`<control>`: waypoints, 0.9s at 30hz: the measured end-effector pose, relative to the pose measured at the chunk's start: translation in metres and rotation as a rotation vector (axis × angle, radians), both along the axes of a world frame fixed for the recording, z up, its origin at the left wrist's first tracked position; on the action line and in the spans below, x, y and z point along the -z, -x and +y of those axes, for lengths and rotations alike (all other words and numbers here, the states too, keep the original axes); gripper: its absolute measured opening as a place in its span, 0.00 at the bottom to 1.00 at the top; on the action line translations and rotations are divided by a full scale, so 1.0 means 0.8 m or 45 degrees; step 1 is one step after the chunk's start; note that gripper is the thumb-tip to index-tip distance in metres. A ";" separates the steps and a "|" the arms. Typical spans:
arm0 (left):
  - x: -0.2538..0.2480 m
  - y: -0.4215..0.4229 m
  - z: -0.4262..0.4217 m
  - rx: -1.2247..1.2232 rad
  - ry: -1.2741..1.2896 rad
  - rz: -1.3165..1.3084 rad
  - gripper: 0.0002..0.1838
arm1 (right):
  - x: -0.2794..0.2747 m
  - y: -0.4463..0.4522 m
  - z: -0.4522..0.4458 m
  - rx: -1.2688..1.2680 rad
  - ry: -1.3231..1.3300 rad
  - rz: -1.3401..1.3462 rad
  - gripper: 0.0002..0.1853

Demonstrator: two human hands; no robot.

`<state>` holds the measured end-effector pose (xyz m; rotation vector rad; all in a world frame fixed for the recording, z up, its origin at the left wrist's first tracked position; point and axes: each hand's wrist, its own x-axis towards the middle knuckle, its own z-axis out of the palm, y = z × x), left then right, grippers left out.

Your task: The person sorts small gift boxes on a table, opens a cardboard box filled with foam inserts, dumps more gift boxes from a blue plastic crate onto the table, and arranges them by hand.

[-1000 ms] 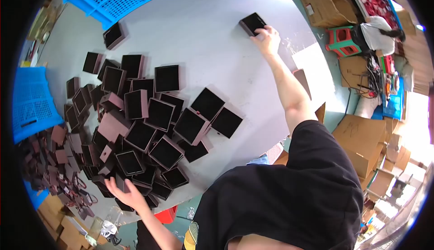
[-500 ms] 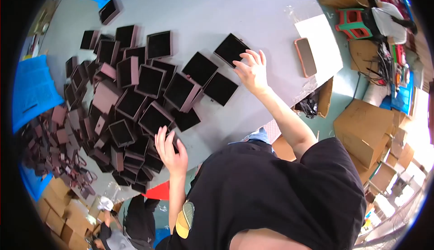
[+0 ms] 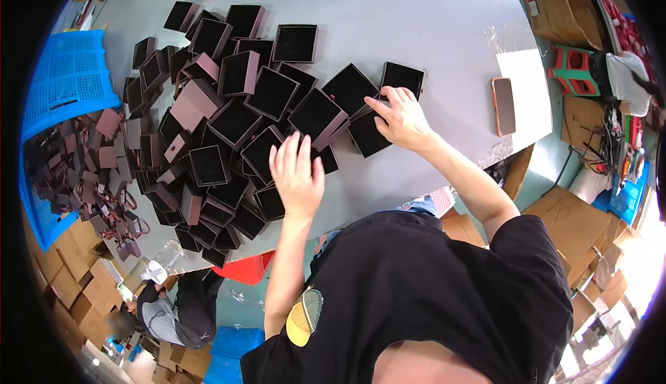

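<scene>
Dark open boxes with black insides and brownish-purple sides lie heaped on the grey table [image 3: 430,30]. My left hand [image 3: 300,179] is over the near side of the heap with its fingers apart, beside a tilted box [image 3: 261,151]; whether it touches one is unclear. My right hand [image 3: 404,122] is open, with bent, spread fingers at the heap's right edge. Its fingertips reach the corner of one open box [image 3: 349,87] and the lower edge of another box [image 3: 402,77]. A further box [image 3: 368,134] lies partly under this hand.
A blue crate [image 3: 73,72] at the left stands by a pile of small brownish-purple pieces [image 3: 90,169]. A phone [image 3: 504,106] lies on white paper [image 3: 531,99] at the right. Cardboard boxes [image 3: 551,224] and a stool [image 3: 574,70] stand beyond the table; another person [image 3: 177,311] is at lower left.
The view has shifted, so the table's contents appear further right. My left hand has moved inward over the heap. The box by my right hand now sits further right of its neighbour.
</scene>
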<state>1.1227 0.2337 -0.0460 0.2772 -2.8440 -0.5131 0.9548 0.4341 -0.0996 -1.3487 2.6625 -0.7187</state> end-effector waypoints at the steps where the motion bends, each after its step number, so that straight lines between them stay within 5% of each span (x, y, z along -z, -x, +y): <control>1: 0.001 0.009 0.002 0.025 0.008 -0.093 0.31 | -0.003 -0.001 -0.004 0.014 -0.016 -0.037 0.25; 4: 0.022 0.030 0.007 -0.018 0.038 -0.301 0.38 | -0.006 -0.004 -0.006 0.069 -0.116 -0.130 0.24; 10: 0.021 0.059 0.017 -0.075 0.039 -0.522 0.31 | -0.022 0.001 -0.012 0.123 -0.076 0.178 0.20; 13: 0.006 0.061 0.022 -0.021 0.139 -0.482 0.26 | -0.038 -0.005 -0.039 0.114 0.312 -0.116 0.17; 15: -0.006 0.053 0.029 0.026 0.214 -0.299 0.24 | -0.063 -0.020 -0.065 0.311 0.325 -0.611 0.20; 17: -0.020 0.044 0.031 0.076 0.293 -0.157 0.21 | -0.062 -0.022 -0.080 0.526 0.366 -1.452 0.22; 19: -0.039 0.037 0.028 0.121 0.300 -0.071 0.18 | -0.070 -0.029 -0.085 0.518 0.501 -1.691 0.22; 24: -0.092 0.025 0.009 -0.209 -0.589 0.567 0.28 | -0.103 -0.039 -0.083 0.437 0.559 -1.768 0.20; 27: -0.097 0.042 -0.015 -0.497 -1.238 0.165 0.27 | -0.110 -0.046 -0.080 0.303 0.453 -1.795 0.24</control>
